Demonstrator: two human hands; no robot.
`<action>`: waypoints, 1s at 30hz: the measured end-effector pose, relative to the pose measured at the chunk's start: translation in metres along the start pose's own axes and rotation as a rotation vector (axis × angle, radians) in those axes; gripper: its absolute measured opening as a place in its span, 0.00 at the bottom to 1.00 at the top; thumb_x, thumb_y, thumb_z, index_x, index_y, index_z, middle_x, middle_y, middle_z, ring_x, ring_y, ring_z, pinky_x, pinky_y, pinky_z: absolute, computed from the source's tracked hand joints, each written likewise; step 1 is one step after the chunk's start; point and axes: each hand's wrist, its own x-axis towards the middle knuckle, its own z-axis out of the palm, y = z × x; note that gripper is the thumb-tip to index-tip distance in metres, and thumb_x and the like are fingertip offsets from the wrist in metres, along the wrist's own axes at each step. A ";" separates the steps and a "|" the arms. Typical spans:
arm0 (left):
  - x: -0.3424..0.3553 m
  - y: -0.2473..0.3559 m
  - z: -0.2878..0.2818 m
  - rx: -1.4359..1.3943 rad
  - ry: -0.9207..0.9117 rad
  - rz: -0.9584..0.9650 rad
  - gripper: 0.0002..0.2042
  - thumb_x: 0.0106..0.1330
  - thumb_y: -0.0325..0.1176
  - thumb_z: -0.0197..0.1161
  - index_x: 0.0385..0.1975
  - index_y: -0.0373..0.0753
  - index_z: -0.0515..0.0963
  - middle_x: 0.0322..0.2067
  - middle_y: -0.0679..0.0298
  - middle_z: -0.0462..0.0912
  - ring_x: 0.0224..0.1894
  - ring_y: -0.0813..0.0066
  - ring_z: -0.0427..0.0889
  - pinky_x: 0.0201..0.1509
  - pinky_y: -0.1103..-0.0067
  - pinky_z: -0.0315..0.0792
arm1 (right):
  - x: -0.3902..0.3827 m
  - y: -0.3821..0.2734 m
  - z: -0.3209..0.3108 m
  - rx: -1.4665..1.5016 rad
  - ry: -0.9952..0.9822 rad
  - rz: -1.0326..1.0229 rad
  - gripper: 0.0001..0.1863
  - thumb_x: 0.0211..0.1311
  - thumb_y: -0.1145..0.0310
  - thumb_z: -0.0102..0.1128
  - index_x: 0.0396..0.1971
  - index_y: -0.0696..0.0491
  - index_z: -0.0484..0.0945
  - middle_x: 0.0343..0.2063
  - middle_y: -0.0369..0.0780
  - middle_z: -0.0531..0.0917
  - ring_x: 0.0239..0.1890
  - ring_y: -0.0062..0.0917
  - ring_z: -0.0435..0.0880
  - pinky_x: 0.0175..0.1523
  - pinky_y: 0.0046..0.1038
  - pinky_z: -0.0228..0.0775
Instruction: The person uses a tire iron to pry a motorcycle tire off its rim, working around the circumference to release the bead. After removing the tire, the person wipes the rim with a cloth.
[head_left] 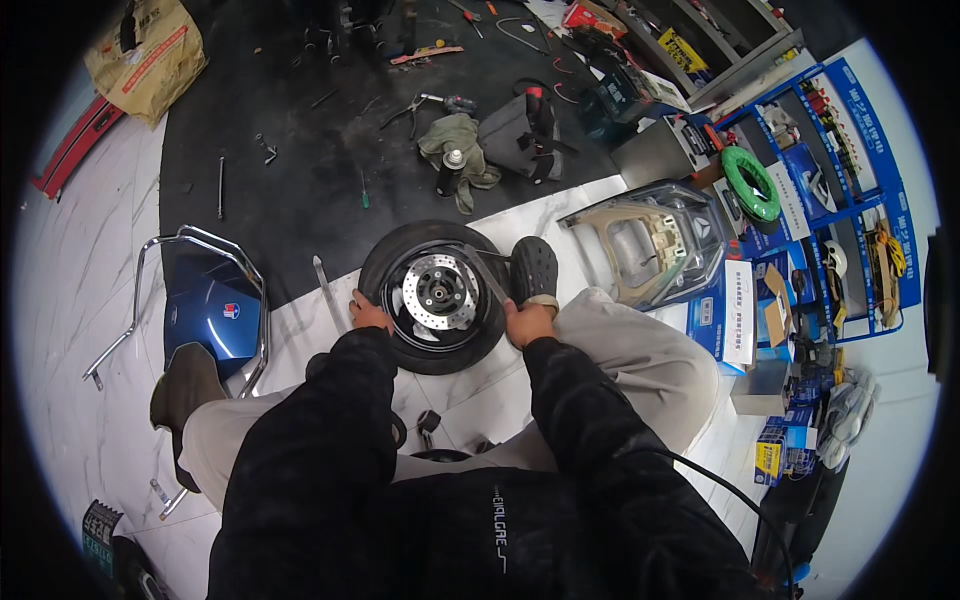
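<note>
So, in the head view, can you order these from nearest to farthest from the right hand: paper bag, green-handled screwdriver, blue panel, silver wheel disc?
From the right hand:
1. Silver wheel disc, just to its left.
2. Green-handled screwdriver, ahead and left on the dark mat.
3. Blue panel, farther left.
4. Paper bag, at the upper left.

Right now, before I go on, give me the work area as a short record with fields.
Wheel: lying flat, brake disc facing up
Left hand: at the left edge of the tyre
Right hand: holding a metal bar at the wheel's right side
Metal bar: extends over the tyre; contact at its far end unclear
Second bar: loose, left of the wheel
Black mat: beyond the wheel, bearing a spray can and gray bag
Far left: blue panel, chrome rail
</note>
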 end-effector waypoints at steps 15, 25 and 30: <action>-0.023 0.037 -0.004 0.050 0.140 -0.127 0.65 0.56 0.43 0.87 0.88 0.59 0.42 0.66 0.45 0.70 0.64 0.36 0.77 0.73 0.51 0.70 | 0.027 -0.011 0.051 0.085 0.009 0.135 0.35 0.81 0.40 0.54 0.64 0.58 0.86 0.61 0.57 0.88 0.66 0.54 0.86 0.72 0.49 0.76; -0.030 0.045 -0.028 0.021 0.055 -0.024 0.63 0.62 0.36 0.83 0.89 0.56 0.38 0.70 0.39 0.66 0.66 0.27 0.76 0.74 0.49 0.72 | 0.067 0.007 0.070 0.099 -0.016 0.088 0.41 0.78 0.34 0.55 0.64 0.60 0.86 0.62 0.58 0.87 0.68 0.54 0.84 0.75 0.46 0.73; -0.027 0.052 -0.039 0.013 0.004 -0.002 0.62 0.64 0.36 0.82 0.89 0.55 0.37 0.72 0.40 0.65 0.70 0.27 0.72 0.76 0.48 0.71 | 0.093 0.028 0.064 0.086 -0.064 0.076 0.43 0.78 0.32 0.55 0.63 0.61 0.87 0.62 0.59 0.87 0.67 0.53 0.85 0.73 0.44 0.75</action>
